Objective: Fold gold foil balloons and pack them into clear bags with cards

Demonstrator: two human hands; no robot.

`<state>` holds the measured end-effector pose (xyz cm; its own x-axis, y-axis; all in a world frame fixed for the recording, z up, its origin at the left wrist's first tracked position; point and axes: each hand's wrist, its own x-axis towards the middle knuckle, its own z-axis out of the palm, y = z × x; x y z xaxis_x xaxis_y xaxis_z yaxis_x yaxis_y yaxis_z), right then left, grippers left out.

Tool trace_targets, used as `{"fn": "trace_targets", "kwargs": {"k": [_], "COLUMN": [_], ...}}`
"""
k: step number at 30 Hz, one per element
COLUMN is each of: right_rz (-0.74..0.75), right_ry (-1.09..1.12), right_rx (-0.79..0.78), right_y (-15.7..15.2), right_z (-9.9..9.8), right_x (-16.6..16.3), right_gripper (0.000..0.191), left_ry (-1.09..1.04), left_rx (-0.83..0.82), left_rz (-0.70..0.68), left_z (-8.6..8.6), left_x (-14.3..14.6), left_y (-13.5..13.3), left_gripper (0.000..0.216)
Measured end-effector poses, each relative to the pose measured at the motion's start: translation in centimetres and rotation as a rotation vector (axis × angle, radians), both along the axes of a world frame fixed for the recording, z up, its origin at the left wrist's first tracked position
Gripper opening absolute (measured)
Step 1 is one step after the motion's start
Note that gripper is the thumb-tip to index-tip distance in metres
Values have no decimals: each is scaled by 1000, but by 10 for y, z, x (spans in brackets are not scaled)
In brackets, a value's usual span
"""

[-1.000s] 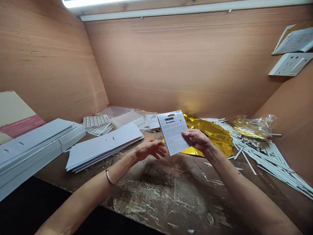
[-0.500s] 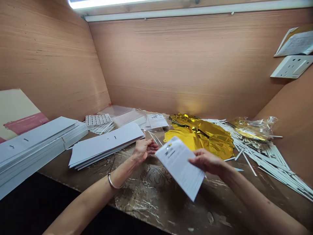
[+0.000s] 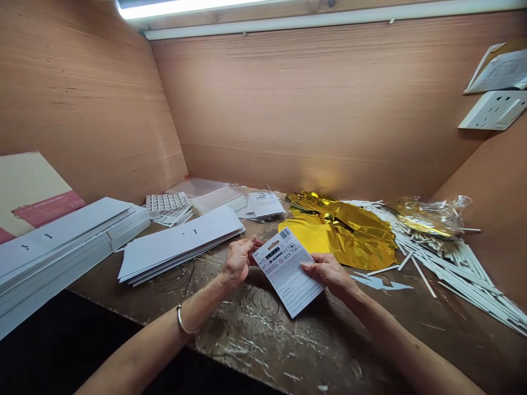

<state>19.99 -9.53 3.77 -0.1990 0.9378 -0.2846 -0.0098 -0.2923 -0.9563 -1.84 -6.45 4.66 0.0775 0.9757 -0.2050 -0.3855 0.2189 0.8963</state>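
A white printed card [image 3: 291, 274] with a hang hole, a barcode and small text is held tilted above the table. My right hand [image 3: 329, 271] grips its right edge, thumb on the printed face and fingers behind. At the card's upper left corner, my left hand [image 3: 241, 260] is closed with its fingertips pinched on the edge; whether clear film is also between them cannot be made out. Gold foil sheets [image 3: 341, 230] lie just behind my right hand. To the left of my left hand rests a stack of white folded cards [image 3: 181, 244].
A larger white card stack [image 3: 74, 241] fills the left side. Label sheets [image 3: 167, 206], clear plastic bags [image 3: 218, 197] and packed printed cards [image 3: 265, 204] lie at the back. White sticks [image 3: 461, 274] spread across the right, with a bagged gold piece [image 3: 430, 216] on them.
The printed card has turned and come level with my left hand, its print now sharp. My left hand now meets its corner. Pale cut pieces by the foil have come into view.
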Motion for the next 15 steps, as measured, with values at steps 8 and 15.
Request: {"fn": "trace_targets", "kwargs": {"k": [8,15], "right_rz": [-169,-133], "right_ry": [21,69], "right_rx": [269,488], "right_y": [4,11], "right_z": [-14,16], "right_x": [-16,-9], "right_gripper": [31,35], "left_ry": [78,273], "left_rx": [244,515], "left_rz": [-40,-300], "left_z": [-5,25], "left_x": [20,18], "left_y": [3,10], "left_gripper": [33,29]}}
